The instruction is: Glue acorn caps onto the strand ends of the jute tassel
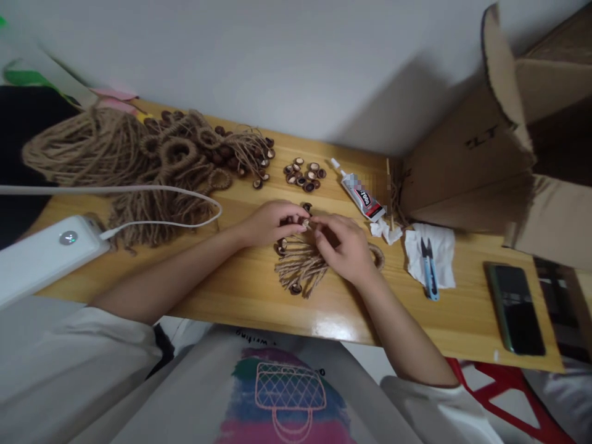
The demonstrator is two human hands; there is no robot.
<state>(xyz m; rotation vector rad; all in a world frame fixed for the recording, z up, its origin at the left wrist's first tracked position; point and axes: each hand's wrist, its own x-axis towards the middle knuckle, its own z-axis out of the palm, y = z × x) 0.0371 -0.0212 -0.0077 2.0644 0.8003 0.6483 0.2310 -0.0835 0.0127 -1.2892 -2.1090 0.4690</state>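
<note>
Between the fingertips of my left hand (pixel 272 223) is a small brown nutshell half (pixel 306 224), its pale inside showing. My right hand (pixel 345 246) is closed in a pinch right beside it; what its fingertips hold is too small to tell. Under the right hand lies a jute tassel (pixel 300 262), its strands fanned to the left and its round rope ring (pixel 379 256) showing on the right. More shell halves lie around the strands, one by the lower ends (pixel 296 288) and another at the left (pixel 281 246).
Shell halves (pixel 305 176) lie grouped behind my hands. A large jute pile (pixel 92 148) sits left, near a white power bank (pixel 55 256) with a cable. Rightward are a glue tube (pixel 363 196), blue thread snips (pixel 430 271) on tissue (pixel 446 246), a phone (pixel 517 308) and a cardboard box (pixel 457 160).
</note>
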